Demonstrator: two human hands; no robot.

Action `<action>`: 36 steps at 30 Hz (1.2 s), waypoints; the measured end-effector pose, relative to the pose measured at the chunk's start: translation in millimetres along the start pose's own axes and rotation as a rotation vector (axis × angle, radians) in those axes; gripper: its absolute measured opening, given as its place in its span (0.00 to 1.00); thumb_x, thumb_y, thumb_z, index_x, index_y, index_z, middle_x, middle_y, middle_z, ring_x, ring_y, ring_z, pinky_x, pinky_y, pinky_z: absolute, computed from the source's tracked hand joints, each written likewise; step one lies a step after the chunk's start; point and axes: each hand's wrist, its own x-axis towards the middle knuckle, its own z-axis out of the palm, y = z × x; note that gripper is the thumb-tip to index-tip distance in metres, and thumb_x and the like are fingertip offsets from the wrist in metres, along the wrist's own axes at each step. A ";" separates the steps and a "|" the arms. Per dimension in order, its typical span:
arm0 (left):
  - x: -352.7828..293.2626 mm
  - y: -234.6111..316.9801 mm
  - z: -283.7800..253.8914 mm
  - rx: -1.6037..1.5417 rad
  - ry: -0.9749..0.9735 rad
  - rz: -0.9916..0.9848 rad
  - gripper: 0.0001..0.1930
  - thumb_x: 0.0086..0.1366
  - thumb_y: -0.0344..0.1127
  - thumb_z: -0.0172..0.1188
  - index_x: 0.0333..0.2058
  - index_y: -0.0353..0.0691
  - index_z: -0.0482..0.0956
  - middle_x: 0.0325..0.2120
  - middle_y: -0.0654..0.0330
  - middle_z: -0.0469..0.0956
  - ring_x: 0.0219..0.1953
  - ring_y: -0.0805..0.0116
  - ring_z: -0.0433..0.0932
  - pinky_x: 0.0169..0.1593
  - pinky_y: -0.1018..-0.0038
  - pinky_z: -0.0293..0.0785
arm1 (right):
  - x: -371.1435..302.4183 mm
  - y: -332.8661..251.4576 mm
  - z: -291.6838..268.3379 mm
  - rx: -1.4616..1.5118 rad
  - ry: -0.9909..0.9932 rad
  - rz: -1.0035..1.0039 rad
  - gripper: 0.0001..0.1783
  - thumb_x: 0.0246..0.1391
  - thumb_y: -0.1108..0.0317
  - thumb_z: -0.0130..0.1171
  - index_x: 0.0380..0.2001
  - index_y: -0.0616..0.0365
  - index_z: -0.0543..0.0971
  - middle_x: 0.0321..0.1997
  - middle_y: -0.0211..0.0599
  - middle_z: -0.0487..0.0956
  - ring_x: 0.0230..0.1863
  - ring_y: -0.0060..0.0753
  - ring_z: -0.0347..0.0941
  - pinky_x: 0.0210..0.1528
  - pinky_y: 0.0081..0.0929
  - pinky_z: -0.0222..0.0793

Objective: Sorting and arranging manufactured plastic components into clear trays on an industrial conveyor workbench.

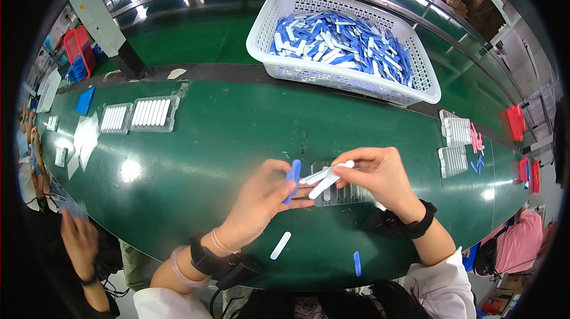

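Observation:
Over the middle of the green table (225,117) my left hand (258,200) is closed on blue plastic sticks (294,179), held upright between thumb and fingers. My right hand (380,179) pinches a long white plastic stick (326,183), slanting down toward the left fingers. Another white stick (314,177) lies behind it between the hands; which hand bears it I cannot tell. Below my right hand sits a clear ribbed tray (356,195), partly hidden by the fingers. Nearer to me lie a loose white stick (281,246) and a loose blue stick (357,264).
A white basket (344,75) heaped with blue and white sticks stands at the back. Trays of white sticks (153,112) sit at the left. Clear trays (454,161) and pink pieces (477,139) lie at the right. Another person's hand (79,236) is at lower left.

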 end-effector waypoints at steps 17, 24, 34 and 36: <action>-3.2 -2.2 -0.2 -0.095 -0.037 -0.116 0.15 0.65 0.33 0.42 0.47 0.32 0.65 0.41 0.62 0.70 0.43 0.76 0.68 0.51 0.71 0.67 | -18.9 8.9 33.4 -1.381 -0.019 -1.291 0.09 0.36 0.75 0.55 0.25 0.69 0.75 0.33 0.43 0.73 0.40 0.39 0.71 0.37 0.24 0.71; -3.1 0.1 0.1 -0.034 -0.037 -0.082 0.13 0.63 0.29 0.44 0.46 0.31 0.66 0.39 0.56 0.72 0.40 0.69 0.73 0.44 0.70 0.73 | -20.0 11.8 23.9 -0.886 0.003 -0.954 0.16 0.39 0.71 0.62 0.33 0.66 0.72 0.35 0.39 0.74 0.36 0.29 0.72 0.34 0.24 0.71; -2.4 3.2 10.1 0.154 -0.033 -0.053 0.13 0.62 0.25 0.45 0.45 0.29 0.64 0.37 0.50 0.72 0.37 0.58 0.76 0.43 0.65 0.75 | -5.9 8.0 21.0 0.084 -0.095 0.043 0.09 0.47 0.74 0.58 0.31 0.67 0.73 0.29 0.38 0.76 0.30 0.24 0.73 0.33 0.19 0.71; -2.2 3.7 9.6 0.154 -0.024 -0.063 0.13 0.62 0.25 0.45 0.45 0.29 0.64 0.36 0.50 0.73 0.37 0.58 0.76 0.43 0.65 0.75 | -5.1 7.7 16.8 0.210 -0.091 0.065 0.08 0.47 0.75 0.57 0.31 0.67 0.73 0.30 0.38 0.76 0.30 0.23 0.73 0.34 0.19 0.70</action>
